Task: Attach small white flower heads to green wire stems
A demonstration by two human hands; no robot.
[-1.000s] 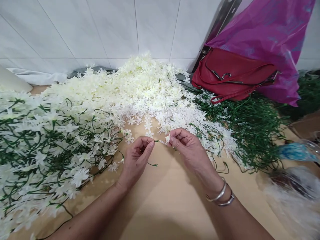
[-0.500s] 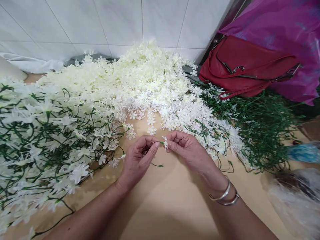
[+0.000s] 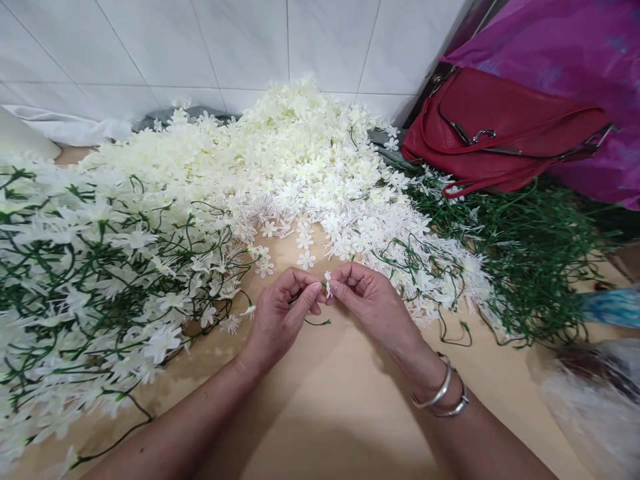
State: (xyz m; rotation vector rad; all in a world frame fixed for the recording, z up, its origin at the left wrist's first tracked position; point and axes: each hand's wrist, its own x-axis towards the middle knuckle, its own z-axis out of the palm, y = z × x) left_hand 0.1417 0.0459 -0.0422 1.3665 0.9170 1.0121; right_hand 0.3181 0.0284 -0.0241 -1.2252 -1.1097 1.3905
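Observation:
Thumb and fingers of my left hand (image 3: 287, 307) are pinched on a green artificial flower stem (image 3: 320, 323), whose thin lower end pokes out beneath the hand. Close against it, my right hand (image 3: 367, 300) pinches a small white artificial flower (image 3: 328, 285) at the stem's tip. The fingertips of both hands nearly meet, so the joint between flower and stem is mostly hidden. Several loose white blossoms (image 3: 306, 260) lie on the tan tabletop (image 3: 330, 413) just beyond my hands.
A heap of white blossoms (image 3: 300, 140) lies against the tiled wall (image 3: 240, 43). Stemmed white flowers (image 3: 100, 287) spread on the left. Bare green stems (image 3: 540, 260) pile on the right, below a red handbag (image 3: 505, 133) and a purple plastic bag (image 3: 565, 47). Clear plastic (image 3: 595, 400) sits nearer.
My hands have drawn closer together, and the white flower now sits nearer the left fingertips, with less green showing between. The view has shifted slightly.

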